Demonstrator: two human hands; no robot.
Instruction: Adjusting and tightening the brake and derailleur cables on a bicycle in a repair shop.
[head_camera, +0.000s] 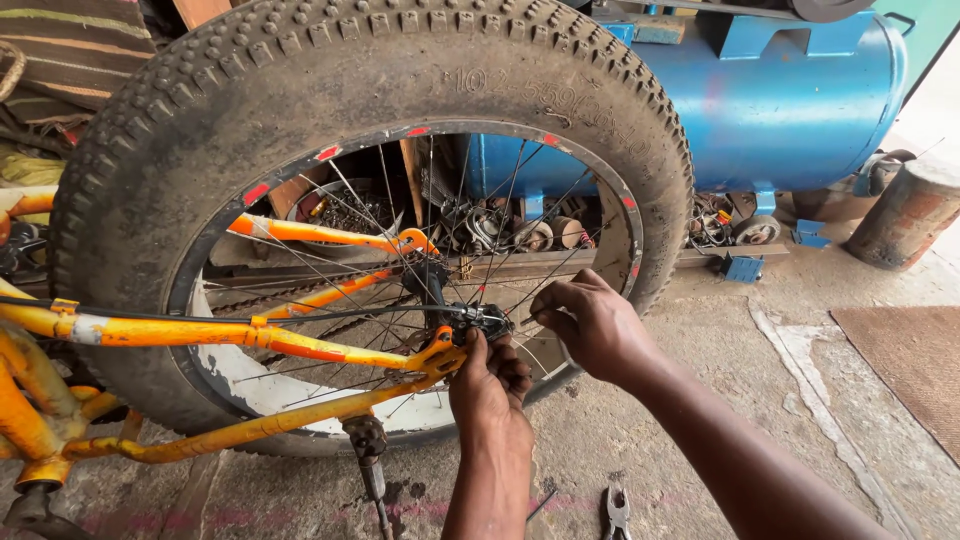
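Both of my hands work at the rear hub of an orange bicycle, and the grip of my left hand is pressed together on the small dark derailleur part that sits just at the rear dropout. That part lies directly above the left fingertips, touching them, on the near side of the wheel. My right hand is just to the right of it, fingers curled inward with the tips pointing back toward the hub; whether those fingers pinch anything or only steady the spokes I cannot tell. The left hand is the nearer one to the part.

From the grip, the axle line runs away from me through the wheel, while the orange chainstay and the lower frame tube stretch off to the left, so the long axis of the frame lies across my view. The knobby tyre arches over and around both hands, closing off room above and to the far side. Below the grip the kickstand hangs close to the left forearm. Open room is toward me and to the right, over the concrete floor, where a pair of pliers lies just below my right forearm. A blue tank stands well behind the wheel.
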